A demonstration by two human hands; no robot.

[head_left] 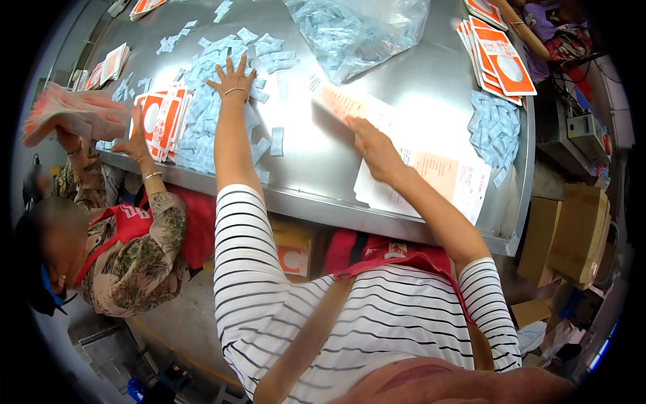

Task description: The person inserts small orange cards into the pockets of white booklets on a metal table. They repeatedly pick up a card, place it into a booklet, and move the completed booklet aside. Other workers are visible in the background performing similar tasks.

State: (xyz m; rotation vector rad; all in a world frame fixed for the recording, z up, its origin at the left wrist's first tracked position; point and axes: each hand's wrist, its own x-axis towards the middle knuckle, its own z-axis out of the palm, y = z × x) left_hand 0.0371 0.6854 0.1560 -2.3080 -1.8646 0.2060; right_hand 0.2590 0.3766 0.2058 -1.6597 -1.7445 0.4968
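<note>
My left hand (233, 79) reaches out with its fingers spread over a heap of small light-blue packets (205, 114). In my right hand (377, 149) is a flat printed pouch (340, 104), white with a pale orange panel, gripped near its close end and slightly blurred. Below that hand, a stack of similar white and pale orange pouches (457, 178) lies at the table's near edge. A few single packets (277, 141) lie between my two arms.
A clear plastic bag of blue packets (360, 34) rests on the metal table (306, 182). Orange-and-white pouches (501, 57) and more packets (494, 128) sit at right. At left, a co-worker (145, 262) handles pouches (74, 118) beside another stack (161, 121). Cardboard boxes (572, 232) stand right.
</note>
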